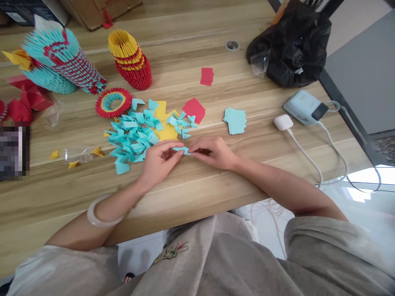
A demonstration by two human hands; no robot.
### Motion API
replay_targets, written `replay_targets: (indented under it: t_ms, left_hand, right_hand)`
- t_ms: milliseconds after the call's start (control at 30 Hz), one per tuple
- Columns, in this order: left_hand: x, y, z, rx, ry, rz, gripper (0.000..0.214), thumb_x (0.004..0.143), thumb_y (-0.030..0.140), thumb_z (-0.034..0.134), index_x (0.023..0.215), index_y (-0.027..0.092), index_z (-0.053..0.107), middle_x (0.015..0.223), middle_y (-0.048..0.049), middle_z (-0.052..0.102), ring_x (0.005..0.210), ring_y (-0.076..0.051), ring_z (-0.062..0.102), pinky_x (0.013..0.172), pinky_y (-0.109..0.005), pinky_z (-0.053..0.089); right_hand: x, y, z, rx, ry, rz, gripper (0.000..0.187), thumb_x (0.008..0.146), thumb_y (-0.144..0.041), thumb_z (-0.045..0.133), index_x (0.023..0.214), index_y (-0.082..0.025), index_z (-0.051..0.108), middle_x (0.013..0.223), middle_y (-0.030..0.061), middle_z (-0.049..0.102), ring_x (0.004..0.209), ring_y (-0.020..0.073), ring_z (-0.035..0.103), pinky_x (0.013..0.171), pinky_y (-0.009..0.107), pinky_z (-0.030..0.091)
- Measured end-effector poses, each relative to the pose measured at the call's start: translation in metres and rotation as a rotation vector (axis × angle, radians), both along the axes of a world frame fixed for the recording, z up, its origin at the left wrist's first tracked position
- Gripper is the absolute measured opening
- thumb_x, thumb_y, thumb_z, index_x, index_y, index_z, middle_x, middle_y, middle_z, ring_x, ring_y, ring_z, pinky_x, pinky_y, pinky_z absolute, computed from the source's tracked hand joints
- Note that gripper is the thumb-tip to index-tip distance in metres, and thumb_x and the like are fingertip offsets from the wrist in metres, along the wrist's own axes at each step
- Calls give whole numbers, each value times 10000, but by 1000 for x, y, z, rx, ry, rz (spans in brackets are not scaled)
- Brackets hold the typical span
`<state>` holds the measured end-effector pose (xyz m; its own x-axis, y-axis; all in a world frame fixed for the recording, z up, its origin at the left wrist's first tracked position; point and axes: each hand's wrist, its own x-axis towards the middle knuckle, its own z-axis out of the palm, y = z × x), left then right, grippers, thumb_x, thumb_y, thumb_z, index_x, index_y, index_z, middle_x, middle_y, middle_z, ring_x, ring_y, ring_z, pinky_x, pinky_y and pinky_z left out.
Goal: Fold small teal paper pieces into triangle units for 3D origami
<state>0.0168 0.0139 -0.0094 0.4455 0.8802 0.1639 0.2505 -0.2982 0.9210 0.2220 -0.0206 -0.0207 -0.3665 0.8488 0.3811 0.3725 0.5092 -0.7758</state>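
Between my two hands, just above the wooden table [197, 185], is a small light-blue piece of folded paper [186, 151]. My left hand [160, 160] pinches its left end between thumb and fingers. At its right end, the fingertips of my right hand [214, 153] are closed on it too. A heap of folded light-blue paper pieces [132, 137] lies to the left, and a few smaller folded blue pieces [179, 120] sit just beyond my hands. Yellow paper sheets [168, 130] lie partly under them. A stack of flat light-blue paper [236, 121] rests to the right.
Red paper sheets [194, 110] lie farther back. A red-and-blue paper ring [113, 102], a yellow-and-red folded-paper vase [132, 61] and a larger blue-and-red paper model [68, 57] stand at the left. A black plastic bag [293, 49], power bank [305, 107] and white earphone case [283, 122] are on the right.
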Motion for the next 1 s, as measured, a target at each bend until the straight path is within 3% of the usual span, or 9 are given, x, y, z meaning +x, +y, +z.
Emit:
replay_targets:
  t_ms: [133, 233, 367, 667, 1000]
  left_hand:
    - [0, -3, 4, 143, 3, 7, 94, 800, 240, 721, 880, 197, 746, 910, -35, 750, 783, -128, 688, 649, -210, 560]
    - [1, -6, 6, 292, -2, -9, 74, 804, 179, 720, 869, 209, 741, 896, -17, 756, 810, -122, 699, 722, -218, 575]
    - [0, -7, 6, 369, -29, -27, 102, 802, 164, 728, 893, 209, 735, 926, -22, 758, 838, -130, 709, 787, -244, 591]
    - [0, -6, 3, 363, -19, -19, 108, 782, 172, 756, 881, 211, 739, 918, -17, 758, 830, -133, 713, 783, -242, 600]
    - [2, -10, 9, 308, 8, 0, 15, 795, 231, 729, 803, 220, 723, 864, -22, 752, 778, -147, 701, 702, -265, 593]
  right_hand:
    - [-3, -2, 0, -253, 168, -39, 234, 872, -338, 617, 851, -117, 688, 839, 65, 702, 720, 87, 614, 632, 192, 468]
    - [-7, -3, 1, -467, 387, -38, 333, 806, -441, 690, 812, -110, 665, 760, 49, 674, 673, 80, 585, 606, 196, 461]
    - [-11, -3, 6, -601, 546, -61, 397, 702, -474, 779, 766, -108, 639, 686, 16, 632, 619, 55, 535, 559, 177, 422]
    - [-12, 0, 10, -692, 598, -89, 451, 612, -460, 838, 730, -111, 576, 649, -9, 596, 602, 42, 524, 557, 164, 412]
    - [-11, -1, 7, -627, 576, -29, 373, 700, -375, 787, 826, -119, 547, 678, -15, 611, 613, 34, 539, 573, 144, 410]
